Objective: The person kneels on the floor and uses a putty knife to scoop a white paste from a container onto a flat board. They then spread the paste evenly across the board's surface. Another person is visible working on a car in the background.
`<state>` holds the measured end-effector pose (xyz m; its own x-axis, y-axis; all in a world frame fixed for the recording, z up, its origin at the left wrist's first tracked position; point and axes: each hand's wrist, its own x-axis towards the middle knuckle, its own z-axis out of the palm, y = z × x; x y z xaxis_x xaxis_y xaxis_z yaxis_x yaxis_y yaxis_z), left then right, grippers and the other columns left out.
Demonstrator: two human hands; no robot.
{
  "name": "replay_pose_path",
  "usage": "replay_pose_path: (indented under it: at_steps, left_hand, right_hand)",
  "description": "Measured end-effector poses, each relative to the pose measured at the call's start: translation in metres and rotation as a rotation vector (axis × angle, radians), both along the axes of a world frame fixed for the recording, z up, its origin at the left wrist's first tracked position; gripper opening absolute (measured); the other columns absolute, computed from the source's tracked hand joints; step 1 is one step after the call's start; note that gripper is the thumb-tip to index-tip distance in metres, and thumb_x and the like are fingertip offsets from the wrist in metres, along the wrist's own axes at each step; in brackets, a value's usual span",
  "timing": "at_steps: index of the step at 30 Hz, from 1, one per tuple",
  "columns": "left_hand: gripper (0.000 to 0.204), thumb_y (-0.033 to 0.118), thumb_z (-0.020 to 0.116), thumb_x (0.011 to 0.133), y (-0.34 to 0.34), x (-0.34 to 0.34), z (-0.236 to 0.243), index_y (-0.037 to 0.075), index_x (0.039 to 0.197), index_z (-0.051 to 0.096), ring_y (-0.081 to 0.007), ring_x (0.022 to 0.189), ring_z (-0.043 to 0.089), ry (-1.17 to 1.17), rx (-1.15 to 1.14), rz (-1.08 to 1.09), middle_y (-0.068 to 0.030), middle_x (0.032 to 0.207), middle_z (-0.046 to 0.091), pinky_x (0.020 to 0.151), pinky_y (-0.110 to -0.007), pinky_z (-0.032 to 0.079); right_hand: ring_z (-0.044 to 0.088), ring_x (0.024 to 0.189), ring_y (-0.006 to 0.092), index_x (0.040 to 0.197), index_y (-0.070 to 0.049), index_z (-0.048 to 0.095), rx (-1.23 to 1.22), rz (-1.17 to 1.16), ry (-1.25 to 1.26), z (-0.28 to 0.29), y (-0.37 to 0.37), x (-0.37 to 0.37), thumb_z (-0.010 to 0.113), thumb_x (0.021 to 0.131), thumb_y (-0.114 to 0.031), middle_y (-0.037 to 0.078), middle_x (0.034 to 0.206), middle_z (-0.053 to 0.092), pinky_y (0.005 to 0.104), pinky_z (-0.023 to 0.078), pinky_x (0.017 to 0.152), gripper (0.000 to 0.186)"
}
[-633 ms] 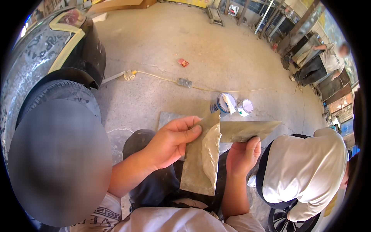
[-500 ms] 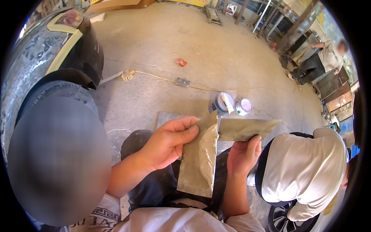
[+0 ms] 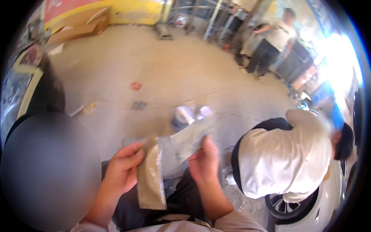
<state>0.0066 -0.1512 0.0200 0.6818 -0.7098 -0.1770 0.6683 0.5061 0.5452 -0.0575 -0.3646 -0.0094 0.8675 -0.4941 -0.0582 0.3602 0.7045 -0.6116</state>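
My left hand (image 3: 123,168) pinches a flat metal putty spreader (image 3: 146,189) by its edge. Cream-coloured putty (image 3: 156,162) lies along the right side of its face. A second flat spreader (image 3: 193,135), slanting up to the right and smeared by motion, is gripped between the thumb and fingers of my right hand (image 3: 205,160). The two blades are close together over my lap; whether they touch I cannot tell. Just beyond them stand a larger round can (image 3: 178,123), with a pale tube (image 3: 187,115) on its lid, and a smaller can (image 3: 204,111).
A person in a pale shirt (image 3: 284,158) crouches at my right by a car wheel (image 3: 291,207). Another person (image 3: 270,42) stands farther back. At left are a taped car body (image 3: 23,89) and a blurred dark round shape (image 3: 50,174). A cable (image 3: 205,96) crosses the floor.
My view has swung right, so hands and cans appear farther left. The right spreader now tilts more steeply upward to the right. Both hands keep their hold.
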Motion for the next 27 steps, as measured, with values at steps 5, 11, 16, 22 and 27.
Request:
replay_pose_path:
  at_steps: [5, 11, 16, 22, 27]
  left_hand:
    - [0.027, 0.011, 0.05, 0.1, 0.001, 0.003, -0.015, -0.005, 0.121, 0.054, -0.019, 0.101, 0.065, -0.062, -0.102, -0.042, -0.0121, 0.112, 0.066, 0.092, -0.032, 0.051]
    - [0.025, 0.011, 0.05, 0.1, -0.002, 0.0, -0.019, -0.005, 0.12, 0.054, -0.0172, 0.1, 0.065, -0.135, -0.042, -0.028, -0.0121, 0.111, 0.066, 0.091, -0.031, 0.051]
    - [0.026, 0.01, 0.052, 0.1, -0.003, -0.005, -0.011, -0.003, 0.121, 0.054, -0.0162, 0.104, 0.063, -0.196, -0.014, -0.028, -0.011, 0.113, 0.065, 0.092, -0.029, 0.049]
    - [0.03, 0.011, 0.053, 0.099, 0.009, 0.003, -0.011, -0.002, 0.125, 0.053, -0.0142, 0.107, 0.061, -0.188, -0.052, -0.039, -0.009, 0.115, 0.064, 0.093, -0.028, 0.048]
    - [0.03, 0.012, 0.052, 0.1, 0.013, 0.007, -0.016, -0.003, 0.126, 0.053, -0.0131, 0.103, 0.063, -0.144, -0.102, -0.074, -0.0087, 0.113, 0.065, 0.089, -0.027, 0.05]
  right_hand:
    - [0.067, 0.1, 0.0206, 0.125, -0.008, 0.055, 0.238, 0.325, 0.088, -0.014, -0.009, -0.002, 0.05, 0.101, -0.033, 0.006, 0.114, 0.068, 0.0362, 0.053, 0.084, 0.035]
    - [0.069, 0.08, 0.0191, 0.119, -0.01, 0.057, 0.298, 0.475, 0.209, 0.002, 0.02, -0.003, 0.048, 0.101, -0.038, 0.005, 0.101, 0.07, 0.0313, 0.053, 0.066, 0.034]
    - [0.068, 0.074, 0.0182, 0.117, -0.008, 0.059, 0.25, 0.51, 0.25, -0.006, 0.029, 0.006, 0.049, 0.101, -0.038, 0.005, 0.093, 0.071, 0.0298, 0.052, 0.06, 0.034]
    - [0.056, 0.056, 0.0078, 0.112, 0.0, 0.057, 0.499, 0.444, 0.152, -0.033, 0.005, 0.015, 0.043, 0.104, -0.023, 0.0, 0.07, 0.057, 0.0231, 0.043, 0.048, 0.027]
    - [0.052, 0.049, 0.0077, 0.112, 0.01, 0.049, 0.755, 0.656, -0.131, -0.04, -0.007, -0.001, 0.036, 0.104, -0.017, 0.0, 0.061, 0.05, 0.0208, 0.041, 0.045, 0.031]
